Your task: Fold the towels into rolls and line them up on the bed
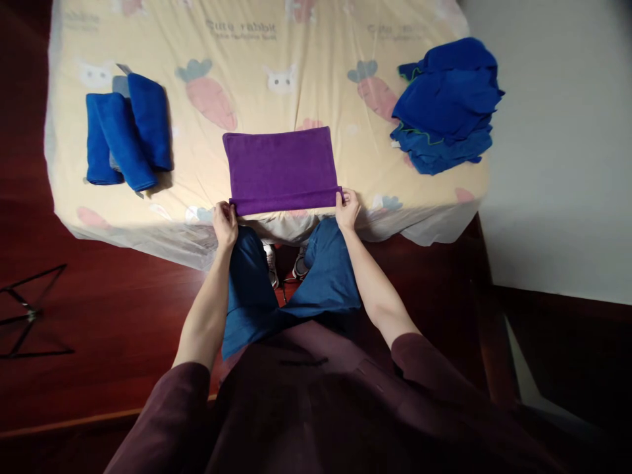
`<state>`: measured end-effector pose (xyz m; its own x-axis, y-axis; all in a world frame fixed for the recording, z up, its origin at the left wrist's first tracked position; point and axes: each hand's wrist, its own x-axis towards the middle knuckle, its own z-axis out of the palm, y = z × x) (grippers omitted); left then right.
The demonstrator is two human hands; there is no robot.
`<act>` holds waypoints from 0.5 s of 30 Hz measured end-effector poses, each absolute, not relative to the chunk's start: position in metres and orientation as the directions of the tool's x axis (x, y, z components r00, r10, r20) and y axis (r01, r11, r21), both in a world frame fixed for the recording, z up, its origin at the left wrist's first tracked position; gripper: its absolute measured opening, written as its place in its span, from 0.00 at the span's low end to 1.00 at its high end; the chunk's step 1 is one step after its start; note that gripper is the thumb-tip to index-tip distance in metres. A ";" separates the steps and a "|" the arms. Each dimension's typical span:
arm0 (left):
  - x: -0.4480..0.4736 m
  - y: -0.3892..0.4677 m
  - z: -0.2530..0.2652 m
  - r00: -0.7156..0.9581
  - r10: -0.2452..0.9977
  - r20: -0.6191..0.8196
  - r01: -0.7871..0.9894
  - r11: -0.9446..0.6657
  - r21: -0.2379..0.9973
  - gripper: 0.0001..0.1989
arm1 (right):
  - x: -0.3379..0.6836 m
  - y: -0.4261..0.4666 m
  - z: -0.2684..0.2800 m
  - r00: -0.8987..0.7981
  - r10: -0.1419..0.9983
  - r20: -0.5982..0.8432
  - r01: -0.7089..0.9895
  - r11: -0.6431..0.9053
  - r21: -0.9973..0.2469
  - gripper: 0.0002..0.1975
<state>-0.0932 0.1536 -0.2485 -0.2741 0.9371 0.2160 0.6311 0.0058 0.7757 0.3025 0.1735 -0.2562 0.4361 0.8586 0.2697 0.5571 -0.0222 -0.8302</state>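
We think both ends of the folded strip shld be turned evenly, w/ equal light tension, so the edge comes out straight. Fingers of our left hand (226,224) and right hand (348,209) pinch its two ends. The purple cloth (281,161) lies at the near edge of the patterned surface (197,164), approx. rectangular, plain, mostly smooth, w/ slightly raised far corners.
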 end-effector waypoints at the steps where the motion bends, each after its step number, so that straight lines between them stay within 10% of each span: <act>1: -0.094 0.153 -0.248 -0.260 0.936 0.238 0.654 -0.010 0.756 0.12 | 0.303 0.174 -0.256 0.438 0.858 0.268 0.557 -0.025 -0.830 0.19; 15: -0.093 0.150 -0.238 -0.127 0.950 0.285 0.765 -0.090 0.638 0.19 | 0.303 0.177 -0.263 0.450 0.851 0.271 0.549 -0.025 -0.835 0.19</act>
